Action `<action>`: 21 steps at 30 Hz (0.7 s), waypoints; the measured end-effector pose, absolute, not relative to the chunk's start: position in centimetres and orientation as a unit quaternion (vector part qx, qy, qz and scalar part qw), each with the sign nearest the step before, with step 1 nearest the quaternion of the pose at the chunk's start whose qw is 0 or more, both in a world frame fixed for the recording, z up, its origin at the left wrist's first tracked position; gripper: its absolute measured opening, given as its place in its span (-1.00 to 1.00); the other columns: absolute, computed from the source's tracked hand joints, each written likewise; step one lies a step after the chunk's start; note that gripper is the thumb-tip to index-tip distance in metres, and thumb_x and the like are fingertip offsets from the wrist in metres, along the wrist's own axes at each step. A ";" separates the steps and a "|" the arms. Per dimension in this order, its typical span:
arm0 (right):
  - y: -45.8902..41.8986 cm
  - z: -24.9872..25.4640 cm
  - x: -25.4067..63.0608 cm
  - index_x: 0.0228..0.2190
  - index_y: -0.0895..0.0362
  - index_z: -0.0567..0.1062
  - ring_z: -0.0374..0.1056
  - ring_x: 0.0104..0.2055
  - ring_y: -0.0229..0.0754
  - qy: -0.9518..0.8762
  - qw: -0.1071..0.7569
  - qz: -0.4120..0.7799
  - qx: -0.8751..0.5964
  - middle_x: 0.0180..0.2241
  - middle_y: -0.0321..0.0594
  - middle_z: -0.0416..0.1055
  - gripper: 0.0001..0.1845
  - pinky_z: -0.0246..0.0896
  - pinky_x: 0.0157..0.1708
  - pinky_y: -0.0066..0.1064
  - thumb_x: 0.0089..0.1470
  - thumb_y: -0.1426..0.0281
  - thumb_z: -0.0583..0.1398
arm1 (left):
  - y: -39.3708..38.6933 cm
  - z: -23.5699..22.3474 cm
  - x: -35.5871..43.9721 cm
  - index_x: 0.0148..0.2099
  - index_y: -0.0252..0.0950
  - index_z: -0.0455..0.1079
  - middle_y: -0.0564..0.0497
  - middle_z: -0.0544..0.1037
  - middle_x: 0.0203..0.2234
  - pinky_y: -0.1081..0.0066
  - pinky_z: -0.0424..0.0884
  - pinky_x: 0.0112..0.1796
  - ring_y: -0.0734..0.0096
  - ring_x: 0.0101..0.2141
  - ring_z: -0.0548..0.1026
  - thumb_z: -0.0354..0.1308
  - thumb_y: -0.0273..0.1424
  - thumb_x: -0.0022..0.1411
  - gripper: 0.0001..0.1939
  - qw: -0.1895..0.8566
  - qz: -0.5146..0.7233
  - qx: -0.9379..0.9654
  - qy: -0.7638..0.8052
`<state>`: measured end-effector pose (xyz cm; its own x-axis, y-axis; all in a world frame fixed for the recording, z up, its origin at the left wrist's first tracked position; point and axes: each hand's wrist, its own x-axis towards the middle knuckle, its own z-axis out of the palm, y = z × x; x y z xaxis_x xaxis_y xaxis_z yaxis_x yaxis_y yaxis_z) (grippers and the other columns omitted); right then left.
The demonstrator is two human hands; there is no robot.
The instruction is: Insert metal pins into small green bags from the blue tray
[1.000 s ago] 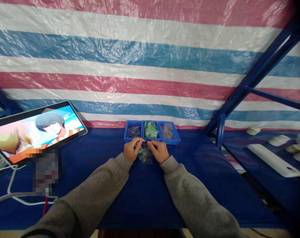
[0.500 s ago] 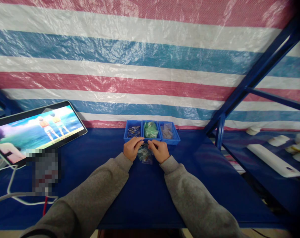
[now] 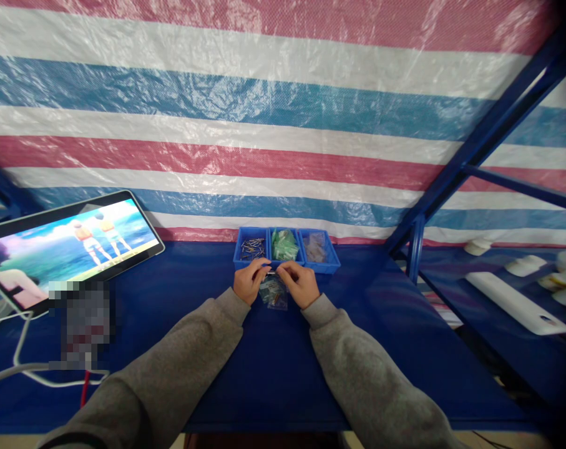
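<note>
Packets (image 3: 274, 294) of clear plastic lie on the blue counter (image 3: 273, 380), below and between the two hands, their upper part covered by the fingers (image 3: 286, 270) and their contents too small to make out. Left hand (image 3: 248, 282) and right hand (image 3: 302, 285) face each other with thumb and forefinger drawn together on each; a thin sliver shows between the tips, but I cannot tell what it is or whether either hand truly grips it. The other fingers are curled and mostly out of sight. Just beyond, three blue tubs stand side by side: the left tub (image 3: 237, 257) with screws (image 3: 253, 247), the middle one with green packets (image 3: 284, 244), the right one with pale, clear bags (image 3: 315, 248) whose insides are unclear. Knuckles cover part of the front rims of the first two. At left, a tablet (image 3: 137, 215) runs out of view, its lower edge partly behind a pixelated patch that masks some object; cables (image 3: 17, 349) trail around it. Far right, white pieces (image 3: 526, 265) are cut off or blurred near a long white bar (image 3: 517, 302). Grey sleeves (image 3: 189, 349) hide both forearms.
</note>
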<state>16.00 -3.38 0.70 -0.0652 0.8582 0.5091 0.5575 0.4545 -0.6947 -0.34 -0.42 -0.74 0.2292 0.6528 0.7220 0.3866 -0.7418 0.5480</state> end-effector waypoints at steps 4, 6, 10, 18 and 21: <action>-3.5 0.6 15.8 -0.40 0.12 0.47 0.14 -0.63 -0.32 -0.732 0.455 0.179 -0.475 -0.68 -0.37 0.23 -0.72 0.05 -0.54 -0.48 0.10 0.21 0.07 | -0.4 -0.8 -0.4 -0.14 -0.31 0.35 0.13 0.44 -0.62 0.59 0.30 -0.50 0.61 -0.63 0.38 0.02 -0.30 0.25 -0.78 0.122 0.518 0.776 0.340; -3.6 0.6 15.7 -0.41 0.12 0.46 0.12 -0.64 -0.32 -0.739 0.451 0.185 -0.466 -0.69 -0.38 0.22 -0.73 0.04 -0.55 -0.48 0.10 0.22 0.08 | -0.4 -0.8 -0.4 -0.15 -0.31 0.35 0.12 0.46 -0.59 0.59 0.31 -0.50 0.61 -0.62 0.39 0.03 -0.30 0.24 -0.79 0.119 0.517 0.777 0.339; -3.5 0.6 15.9 -0.46 0.12 0.45 0.12 -0.64 -0.32 -0.734 0.452 0.183 -0.473 -0.69 -0.37 0.21 -0.71 0.02 -0.56 -0.48 0.11 0.21 0.06 | -0.5 -0.6 -0.4 -0.14 -0.30 0.34 0.09 0.47 -0.53 0.57 0.33 -0.48 0.59 -0.59 0.40 0.05 -0.28 0.22 -0.77 0.112 0.518 0.775 0.344; -3.3 0.6 16.2 -0.44 0.14 0.45 0.14 -0.62 -0.31 -0.705 0.477 0.158 -0.501 -0.66 -0.35 0.25 -0.68 0.01 -0.56 -0.48 0.13 0.21 0.03 | -0.4 -0.1 -0.3 -0.28 -0.31 0.40 -0.01 0.49 -0.44 0.47 0.37 -0.35 0.47 -0.40 0.45 0.00 -0.35 0.25 -0.81 0.102 0.516 0.790 0.314; -3.3 0.5 16.0 -0.37 0.13 0.45 0.15 -0.62 -0.31 -0.714 0.465 0.170 -0.494 -0.66 -0.36 0.26 -0.72 0.03 -0.54 -0.48 0.12 0.21 0.05 | -0.3 -0.2 -0.4 -0.31 -0.31 0.39 0.01 0.48 -0.46 0.50 0.35 -0.38 0.49 -0.43 0.44 0.01 -0.34 0.25 -0.81 0.097 0.511 0.784 0.340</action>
<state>16.04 -3.31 0.53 -0.0788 0.8641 0.4972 0.5477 0.4542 -0.7027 -0.39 -0.31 -0.19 0.2466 0.6312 0.7354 0.4329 -0.7506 0.4991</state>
